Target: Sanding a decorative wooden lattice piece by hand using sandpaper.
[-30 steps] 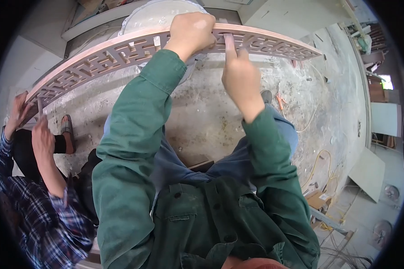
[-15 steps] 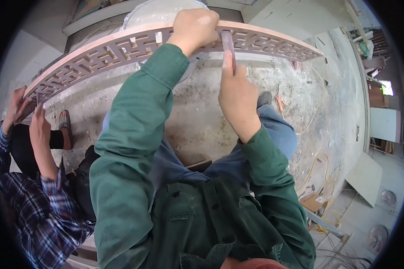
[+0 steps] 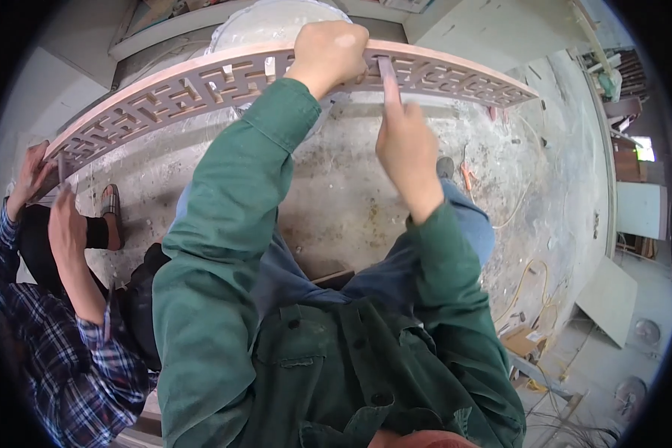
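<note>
Across the upper frame: long reddish-brown carved wooden fretwork panel (image 3: 201,82) | left hand (image 3: 328,52) clenched over its top edge, steadying it | right hand (image 3: 407,145) pinches a thin flat stick (image 3: 387,75) into an opening | co-worker's hands (image 3: 41,190) brace the left end.

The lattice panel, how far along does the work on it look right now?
Done: the wooden lattice panel has its fretwork fully cut through. In hand: the left hand grips its edge while the right hand works a thin strip in one opening; a co-worker's hands work the far end. How much remains cannot be told.
</note>
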A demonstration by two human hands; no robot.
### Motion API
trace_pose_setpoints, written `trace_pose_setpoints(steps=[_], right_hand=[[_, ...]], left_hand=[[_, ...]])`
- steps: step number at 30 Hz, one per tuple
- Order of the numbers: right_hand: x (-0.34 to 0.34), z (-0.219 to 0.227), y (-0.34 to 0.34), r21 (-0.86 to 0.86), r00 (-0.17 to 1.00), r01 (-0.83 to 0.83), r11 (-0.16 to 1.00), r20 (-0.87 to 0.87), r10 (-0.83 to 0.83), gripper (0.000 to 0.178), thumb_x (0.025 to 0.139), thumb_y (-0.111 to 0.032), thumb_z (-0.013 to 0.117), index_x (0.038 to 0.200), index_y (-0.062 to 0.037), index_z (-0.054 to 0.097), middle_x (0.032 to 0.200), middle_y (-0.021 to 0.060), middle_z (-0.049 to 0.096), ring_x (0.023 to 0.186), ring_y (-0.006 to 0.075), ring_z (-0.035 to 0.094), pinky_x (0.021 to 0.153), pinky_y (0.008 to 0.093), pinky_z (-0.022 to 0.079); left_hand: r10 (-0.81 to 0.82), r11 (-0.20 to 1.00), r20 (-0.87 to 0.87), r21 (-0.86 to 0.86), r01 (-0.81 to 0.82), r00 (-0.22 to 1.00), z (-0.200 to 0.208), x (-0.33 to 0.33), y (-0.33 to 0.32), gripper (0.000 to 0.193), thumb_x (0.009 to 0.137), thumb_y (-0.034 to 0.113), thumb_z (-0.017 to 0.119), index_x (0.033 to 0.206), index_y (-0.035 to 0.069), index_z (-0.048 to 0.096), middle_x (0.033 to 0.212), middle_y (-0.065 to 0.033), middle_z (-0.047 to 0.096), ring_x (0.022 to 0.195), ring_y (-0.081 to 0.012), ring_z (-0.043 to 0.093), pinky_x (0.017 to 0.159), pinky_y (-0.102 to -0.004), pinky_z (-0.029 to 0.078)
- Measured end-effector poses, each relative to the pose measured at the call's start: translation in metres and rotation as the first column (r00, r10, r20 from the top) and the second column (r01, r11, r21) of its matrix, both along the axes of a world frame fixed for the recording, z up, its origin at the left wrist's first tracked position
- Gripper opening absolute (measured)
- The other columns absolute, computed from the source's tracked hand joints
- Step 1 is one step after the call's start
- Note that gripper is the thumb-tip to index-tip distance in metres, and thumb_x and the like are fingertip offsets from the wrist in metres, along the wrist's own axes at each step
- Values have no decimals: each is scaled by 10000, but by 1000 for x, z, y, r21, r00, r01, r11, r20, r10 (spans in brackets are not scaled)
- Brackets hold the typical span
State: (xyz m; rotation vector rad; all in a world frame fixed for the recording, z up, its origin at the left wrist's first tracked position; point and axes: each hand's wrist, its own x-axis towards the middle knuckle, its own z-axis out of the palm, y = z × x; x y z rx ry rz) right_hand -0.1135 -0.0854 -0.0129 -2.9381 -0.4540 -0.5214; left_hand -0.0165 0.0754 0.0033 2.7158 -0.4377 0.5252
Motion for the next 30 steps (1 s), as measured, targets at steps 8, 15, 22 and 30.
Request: trace_pose_setpoints(steps=[8, 15, 22, 30], right_hand=[[-12, -12, 6, -207, 999, -7, 978, 48, 17, 627, 836, -94, 559, 1435, -43, 381, 821, 103, 562, 563, 273, 639, 475, 389, 518], [39, -7, -4, -61, 950, -151, 987, 266, 162, 472, 821, -45, 527, 1293, -28, 536, 787, 124, 581, 528, 265, 623, 460, 352, 513], [-16, -13, 1, -109, 1000, -28, 994, 3, 29, 626, 821, -65, 557, 1423, -42, 390, 832, 140, 555, 555, 307, 625, 470, 384, 514], [25, -13, 1, -17, 969, -106, 994, 224, 107, 530, 831, -56, 531, 1356, -20, 473, 791, 131, 574, 565, 290, 621, 476, 380, 518]], left_hand=[[15, 1000, -8, 3, -15, 1000, -4, 0, 3, 204, 584, 226, 736, 737, 92, 723, 762, -144, 692, 764, -323, 687, 656, -426, 536], [-3, 1000, -75, 21, 4, 997, 1, 1, 0, 227, 656, 276, 720, 799, 105, 684, 794, -118, 687, 810, -327, 668, 681, -433, 525], [24, 998, -136, 55, -17, 990, 10, 0, 3, 285, 605, 288, 758, 813, 96, 728, 825, -129, 706, 841, -303, 688, 704, -412, 538], [15, 999, -132, 32, -11, 991, 4, -4, 1, 283, 589, 292, 766, 793, 99, 730, 805, -124, 702, 824, -304, 685, 709, -408, 532]])
